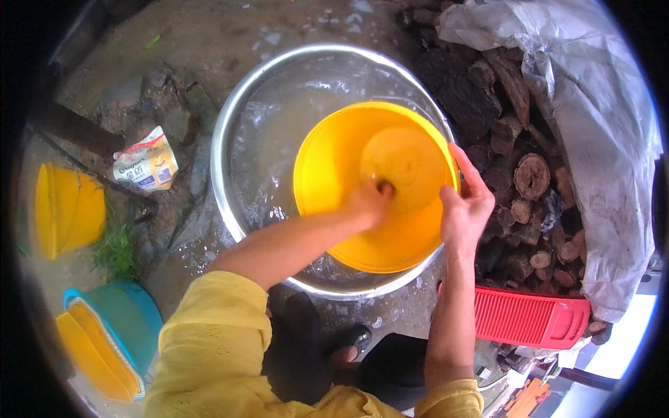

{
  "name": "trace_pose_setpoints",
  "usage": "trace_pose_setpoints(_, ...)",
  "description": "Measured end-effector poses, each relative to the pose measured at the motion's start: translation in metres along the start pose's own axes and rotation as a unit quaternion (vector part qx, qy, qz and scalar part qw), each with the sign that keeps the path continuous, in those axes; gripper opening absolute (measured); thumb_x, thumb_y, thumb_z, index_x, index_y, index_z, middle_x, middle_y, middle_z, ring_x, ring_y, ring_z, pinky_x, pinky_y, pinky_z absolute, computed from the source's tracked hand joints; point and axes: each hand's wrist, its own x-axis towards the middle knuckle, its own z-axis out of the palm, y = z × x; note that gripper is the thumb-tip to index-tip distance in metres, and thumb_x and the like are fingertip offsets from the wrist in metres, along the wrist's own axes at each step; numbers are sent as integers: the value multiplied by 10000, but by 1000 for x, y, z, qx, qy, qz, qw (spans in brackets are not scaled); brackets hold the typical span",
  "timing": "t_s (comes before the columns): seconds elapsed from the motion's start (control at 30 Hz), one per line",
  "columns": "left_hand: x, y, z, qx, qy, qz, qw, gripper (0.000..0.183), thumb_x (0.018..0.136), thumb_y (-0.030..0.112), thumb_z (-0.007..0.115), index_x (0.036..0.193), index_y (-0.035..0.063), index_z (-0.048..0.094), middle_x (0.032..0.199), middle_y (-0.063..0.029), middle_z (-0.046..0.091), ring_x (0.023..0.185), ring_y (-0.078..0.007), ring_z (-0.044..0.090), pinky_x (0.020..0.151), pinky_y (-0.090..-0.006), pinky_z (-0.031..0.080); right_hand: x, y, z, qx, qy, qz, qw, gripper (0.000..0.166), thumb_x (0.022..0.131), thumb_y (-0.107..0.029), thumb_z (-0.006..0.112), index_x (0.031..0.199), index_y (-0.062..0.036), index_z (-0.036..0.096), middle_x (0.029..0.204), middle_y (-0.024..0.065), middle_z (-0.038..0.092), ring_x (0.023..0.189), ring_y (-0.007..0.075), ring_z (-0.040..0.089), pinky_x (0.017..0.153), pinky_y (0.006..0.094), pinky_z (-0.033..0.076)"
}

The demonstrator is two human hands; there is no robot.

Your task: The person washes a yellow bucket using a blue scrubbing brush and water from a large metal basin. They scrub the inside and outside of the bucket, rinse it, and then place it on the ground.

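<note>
A yellow plastic bucket is tilted over a large metal basin of cloudy water, its mouth facing me. My right hand grips the bucket's rim at the right, thumb inside and fingers outside. Inside the bucket, my left hand is blurred near the bottom, with a small dark thing at its fingertips; what it is cannot be told.
Stacked firewood under a plastic sheet is at the right, beside a red washboard. At left are another yellow bucket, a printed pouch, a blue tub and grass.
</note>
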Motion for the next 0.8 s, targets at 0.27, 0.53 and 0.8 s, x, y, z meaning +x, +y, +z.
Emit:
trace_pose_setpoints(0.27,1,-9,-15,287,159,200,924,490,934,376,487,1370,157,451,1046,-223,586,917,-406,614,779,-426,518,1,3,7,36,-15,-27,999,580,693,111,475,1234,-23,635,1185,124,629,1121,198,594,1003,292,425)
trace_pose_setpoints(0.53,6,1,-15,124,6,-24,992,498,963,375,395,1423,189,350,1298,-322,456,1110,-470,555,904,-508,484,1,3,12,42,-12,-9,999,608,681,116,472,1255,-19,619,1205,117,618,1153,201,577,1021,305,412)
trace_pose_setpoints(0.8,-2,30,9,182,-9,221,958,509,937,392,474,1391,163,446,1315,-246,507,1020,-422,612,872,-499,493,-8,11,6,71,17,-26,997,611,677,127,473,1260,6,609,1248,131,609,1184,208,561,1048,316,391)
